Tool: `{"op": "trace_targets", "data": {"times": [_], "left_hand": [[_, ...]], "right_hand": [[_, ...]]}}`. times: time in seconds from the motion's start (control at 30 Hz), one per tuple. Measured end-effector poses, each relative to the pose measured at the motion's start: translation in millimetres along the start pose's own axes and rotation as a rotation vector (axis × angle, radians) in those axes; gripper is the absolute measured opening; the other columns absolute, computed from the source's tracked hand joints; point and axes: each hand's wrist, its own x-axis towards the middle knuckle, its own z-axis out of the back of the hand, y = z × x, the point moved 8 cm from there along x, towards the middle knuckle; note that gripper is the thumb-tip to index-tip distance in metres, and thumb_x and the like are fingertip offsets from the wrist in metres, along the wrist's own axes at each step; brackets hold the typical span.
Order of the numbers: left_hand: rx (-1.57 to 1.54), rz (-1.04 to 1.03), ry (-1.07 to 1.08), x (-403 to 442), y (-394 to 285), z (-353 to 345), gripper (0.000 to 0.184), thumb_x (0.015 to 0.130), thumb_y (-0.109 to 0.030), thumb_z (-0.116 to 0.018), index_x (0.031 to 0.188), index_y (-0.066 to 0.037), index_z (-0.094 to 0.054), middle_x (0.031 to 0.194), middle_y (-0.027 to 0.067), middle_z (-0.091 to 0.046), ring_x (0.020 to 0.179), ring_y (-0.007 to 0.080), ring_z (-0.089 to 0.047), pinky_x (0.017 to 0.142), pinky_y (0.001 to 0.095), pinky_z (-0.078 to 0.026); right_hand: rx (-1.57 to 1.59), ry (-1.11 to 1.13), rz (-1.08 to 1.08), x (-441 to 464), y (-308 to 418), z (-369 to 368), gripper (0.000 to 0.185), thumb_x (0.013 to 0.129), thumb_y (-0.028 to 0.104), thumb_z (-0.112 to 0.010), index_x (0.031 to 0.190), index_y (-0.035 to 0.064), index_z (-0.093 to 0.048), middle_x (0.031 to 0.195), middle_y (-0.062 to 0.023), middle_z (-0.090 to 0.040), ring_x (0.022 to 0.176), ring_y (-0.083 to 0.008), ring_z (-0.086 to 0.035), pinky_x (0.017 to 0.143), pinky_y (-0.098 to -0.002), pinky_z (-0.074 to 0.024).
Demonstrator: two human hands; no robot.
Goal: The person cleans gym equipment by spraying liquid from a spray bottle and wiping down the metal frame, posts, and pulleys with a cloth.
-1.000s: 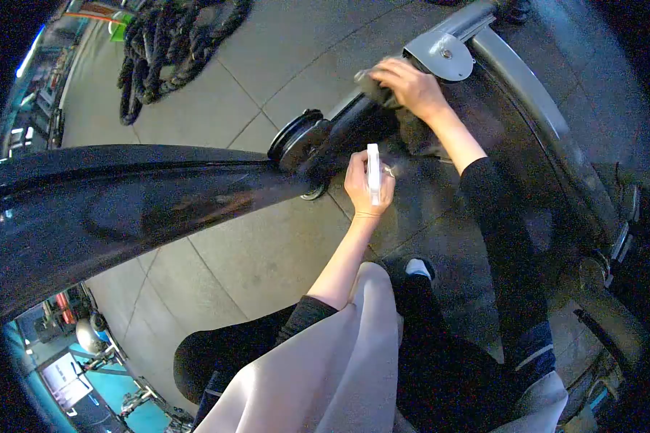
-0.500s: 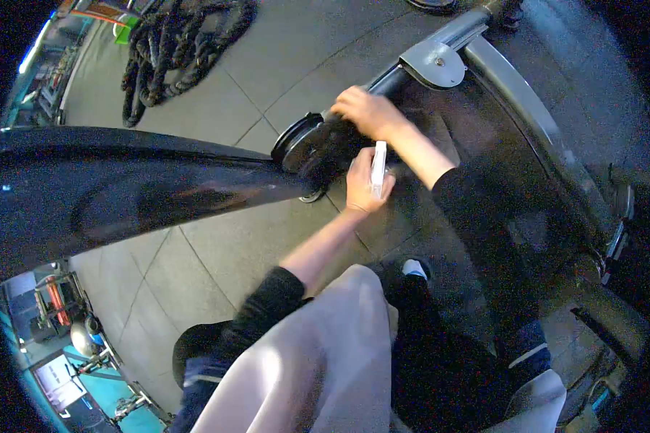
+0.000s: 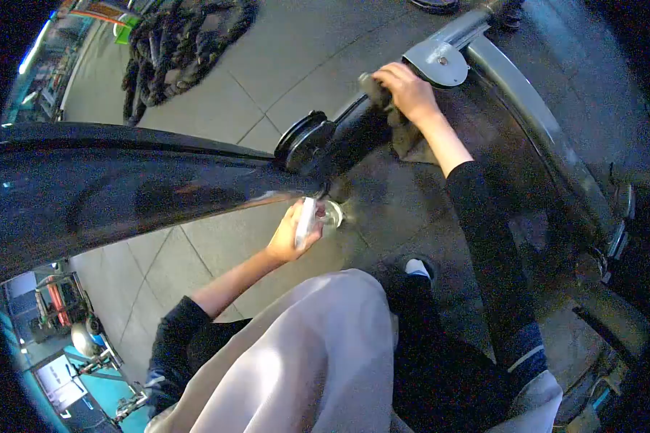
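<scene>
My left hand (image 3: pixel 290 235) is closed around a spray bottle (image 3: pixel 306 222) with a white head and a clear body, below the end of a thick black beam (image 3: pixel 152 169). Farther up, my right hand (image 3: pixel 413 95) grips a dark grey-brown cloth (image 3: pixel 373 87) against the machine's dark bar (image 3: pixel 357 133). Part of the cloth hangs down beneath the fingers. Just beyond that hand is a silver rounded bracket (image 3: pixel 438 63). A black pulley wheel (image 3: pixel 301 138) sits where the beam meets the bar.
A heap of thick black rope (image 3: pixel 177 54) lies on the grey tiled floor (image 3: pixel 282 65) at the upper left. A curved silver frame tube (image 3: pixel 534 123) runs down the right side. Gym equipment (image 3: pixel 87 339) stands at the lower left.
My right hand has slid up the bar with the cloth, toward the silver bracket. My left hand has moved down and left with the spray bottle, away from the right hand.
</scene>
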Motion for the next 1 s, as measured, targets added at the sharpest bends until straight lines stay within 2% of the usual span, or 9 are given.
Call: {"op": "trace_targets", "data": {"times": [0.1, 0.2, 0.4, 0.47, 0.53, 0.6, 0.77, 0.9, 1.0], "left_hand": [[0.080, -0.024, 0.009, -4.4, 3.5, -0.8, 0.037, 0.071, -0.010, -0.061, 0.107, -0.004, -0.051, 0.102, 0.0152, -0.053, 0.097, 0.0342, -0.049, 0.086, 0.0412, -0.038], [0.004, 0.006, -0.145, -9.7, 12.4, -1.6, 0.037, 0.069, -0.009, -0.061, 0.105, -0.004, -0.051, 0.097, 0.0142, -0.055, 0.093, 0.0332, -0.050, 0.085, 0.0409, -0.038], [0.053, -0.121, -0.130, 0.3, 13.0, -3.9, 0.035, 0.068, -0.009, -0.059, 0.102, -0.004, -0.052, 0.090, 0.0118, -0.057, 0.086, 0.0310, -0.052, 0.081, 0.0393, -0.039], [0.062, -0.128, -0.131, 1.7, 13.7, -3.8, 0.035, 0.068, -0.009, -0.059, 0.101, -0.004, -0.052, 0.090, 0.0115, -0.058, 0.085, 0.0309, -0.052, 0.080, 0.0394, -0.039], [0.084, -0.117, -0.168, 0.8, 15.4, -4.5, 0.033, 0.067, -0.010, -0.058, 0.100, -0.004, -0.052, 0.089, 0.0115, -0.057, 0.084, 0.0304, -0.053, 0.080, 0.0395, -0.039], [0.113, -0.130, -0.134, 4.7, 12.3, -2.6, 0.033, 0.067, -0.011, -0.058, 0.099, -0.004, -0.052, 0.087, 0.0117, -0.057, 0.083, 0.0301, -0.053, 0.079, 0.0393, -0.039], [0.127, -0.098, -0.100, 3.7, 12.8, -4.1, 0.033, 0.067, -0.013, -0.058, 0.098, -0.004, -0.051, 0.085, 0.0117, -0.056, 0.081, 0.0295, -0.053, 0.078, 0.0388, -0.039], [0.141, -0.138, -0.111, 2.8, 9.8, -3.1, 0.034, 0.067, -0.013, -0.058, 0.098, -0.004, -0.051, 0.086, 0.0113, -0.056, 0.081, 0.0292, -0.053, 0.079, 0.0384, -0.038], [0.114, -0.122, -0.099, 1.2, 18.8, -7.0, 0.034, 0.067, -0.014, -0.059, 0.098, -0.004, -0.051, 0.087, 0.0112, -0.056, 0.082, 0.0291, -0.053, 0.080, 0.0385, -0.038]], "right_hand": [[-0.086, 0.048, -0.111, 3.4, -18.6, 2.6, 0.025, 0.077, 0.007, -0.048, 0.097, 0.0173, -0.060, 0.101, 0.0006, -0.057, 0.099, -0.0183, -0.055, 0.075, -0.0314, -0.0500], [-0.101, 0.027, -0.116, 8.3, -11.3, 0.0, 0.024, 0.076, 0.006, -0.052, 0.096, 0.0169, -0.060, 0.100, -0.0002, -0.058, 0.096, -0.0198, -0.056, 0.075, -0.0322, -0.0503], [0.123, 0.187, -0.013, -3.3, 45.3, -19.4, 0.020, 0.074, 0.004, -0.054, 0.091, 0.0118, -0.060, 0.096, -0.0048, -0.059, 0.098, -0.0227, -0.054, 0.076, -0.0326, -0.0492], [0.170, 0.160, 0.096, -17.1, 83.7, -29.8, 0.024, 0.072, 0.003, -0.052, 0.094, 0.0094, -0.058, 0.100, -0.0038, -0.056, 0.101, -0.0222, -0.052, 0.078, -0.0324, -0.0491], [0.127, 0.138, -0.026, -40.3, 102.8, -38.0, 0.035, 0.071, -0.002, -0.049, 0.104, 0.0086, -0.055, 0.112, -0.0031, -0.051, 0.109, -0.0208, -0.049, 0.077, -0.0309, -0.0512], [0.154, 0.128, -0.047, -50.3, 102.7, -36.3, 0.052, 0.068, -0.006, -0.049, 0.116, 0.0111, -0.051, 0.123, -0.0011, -0.046, 0.119, -0.0189, -0.043, 0.076, -0.0293, -0.0530], [0.063, 0.170, 0.006, -63.4, 92.2, -26.3, 0.062, 0.064, -0.008, -0.051, 0.122, 0.0146, -0.048, 0.134, -0.0007, -0.039, 0.122, -0.0172, -0.040, 0.075, -0.0286, -0.0536], [0.140, -0.193, -0.361, -96.2, 13.6, -9.9, 0.045, 0.076, -0.007, -0.049, 0.118, 0.0108, -0.053, 0.125, -0.0074, -0.049, 0.118, -0.0198, -0.045, 0.088, -0.0328, -0.0456], [0.867, -0.622, -1.124, -116.6, -67.0, -21.3, 0.033, 0.085, 0.002, -0.046, 0.117, 0.0081, -0.054, 0.117, -0.0080, -0.055, 0.106, -0.0219, -0.053, 0.092, -0.0359, -0.0413]]}}
